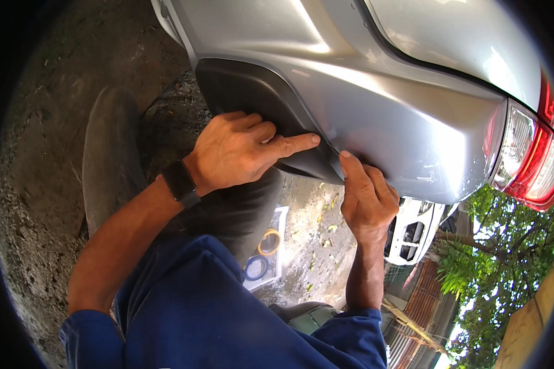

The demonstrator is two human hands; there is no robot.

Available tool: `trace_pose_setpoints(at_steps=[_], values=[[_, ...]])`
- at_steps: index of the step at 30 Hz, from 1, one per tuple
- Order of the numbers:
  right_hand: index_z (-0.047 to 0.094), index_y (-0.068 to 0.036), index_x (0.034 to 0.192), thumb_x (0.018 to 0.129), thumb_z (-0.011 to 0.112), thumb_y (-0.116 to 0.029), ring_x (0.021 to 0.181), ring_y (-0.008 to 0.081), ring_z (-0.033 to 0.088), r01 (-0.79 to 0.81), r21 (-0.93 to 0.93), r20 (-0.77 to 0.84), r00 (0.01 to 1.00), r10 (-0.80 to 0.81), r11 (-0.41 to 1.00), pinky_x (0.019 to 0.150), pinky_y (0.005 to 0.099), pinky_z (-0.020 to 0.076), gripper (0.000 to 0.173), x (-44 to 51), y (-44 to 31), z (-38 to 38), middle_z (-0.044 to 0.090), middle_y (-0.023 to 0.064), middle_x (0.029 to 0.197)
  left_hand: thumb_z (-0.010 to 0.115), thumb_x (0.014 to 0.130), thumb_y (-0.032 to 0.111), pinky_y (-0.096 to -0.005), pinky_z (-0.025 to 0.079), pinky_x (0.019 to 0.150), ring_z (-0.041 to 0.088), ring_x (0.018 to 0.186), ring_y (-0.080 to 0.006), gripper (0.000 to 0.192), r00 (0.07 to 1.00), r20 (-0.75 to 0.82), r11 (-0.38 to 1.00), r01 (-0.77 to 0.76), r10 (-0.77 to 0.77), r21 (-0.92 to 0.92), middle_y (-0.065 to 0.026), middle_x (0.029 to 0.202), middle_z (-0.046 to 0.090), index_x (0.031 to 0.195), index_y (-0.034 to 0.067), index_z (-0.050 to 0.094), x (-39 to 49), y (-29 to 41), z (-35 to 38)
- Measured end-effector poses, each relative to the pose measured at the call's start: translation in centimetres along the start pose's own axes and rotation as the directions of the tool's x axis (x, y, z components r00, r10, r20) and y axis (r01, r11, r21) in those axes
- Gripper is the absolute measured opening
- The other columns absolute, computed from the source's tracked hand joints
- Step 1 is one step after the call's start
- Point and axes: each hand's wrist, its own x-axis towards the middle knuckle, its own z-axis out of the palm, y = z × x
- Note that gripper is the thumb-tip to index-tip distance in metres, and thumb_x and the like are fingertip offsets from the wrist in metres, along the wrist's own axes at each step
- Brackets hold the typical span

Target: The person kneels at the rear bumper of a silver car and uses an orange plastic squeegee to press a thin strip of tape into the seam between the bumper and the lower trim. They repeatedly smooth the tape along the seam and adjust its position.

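In front of me is the silver rear quarter of a car (pixel 374 110), with a black textured plastic bumper trim (pixel 254 85) along its lower edge. My left hand (pixel 242 150), with a smartwatch on its wrist, rests against this trim. Its index finger points out along the surface, the tip near the seam with the silver panel; the other fingers are curled. Just across the seam, my right hand (pixel 369 196) pinches a thin dark strip (pixel 333 147) between thumb and fingers at the trim's edge. The strip's end is hidden by the fingers.
On the ground by my leg, a yellow tape roll (pixel 270 242) and a blue tape roll (pixel 256 267) lie on a clear plastic sheet (pixel 277 263). The red-and-clear tail light (pixel 528 152) is at right. A white vehicle (pixel 411 235) stands beyond.
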Motion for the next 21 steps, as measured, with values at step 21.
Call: trace_pose_setpoints(at_steps=[21], values=[[0.075,-0.01,0.121,0.072,0.077,0.011,0.071,0.0193,0.07,0.006,-0.041,-0.013,1.0,-0.006,0.999,0.058,0.0332,0.0576,0.053,0.24,-0.12,0.49,0.066,0.0063,0.085,0.072,0.08,0.012,-0.0299,0.052,0.056,0.056,0.057,-0.014,0.068,1.0,-0.013,1.0,0.002,-0.002,-0.021,0.0046,0.064,0.054,0.143,0.035,0.063,-0.09,-0.09,0.31]])
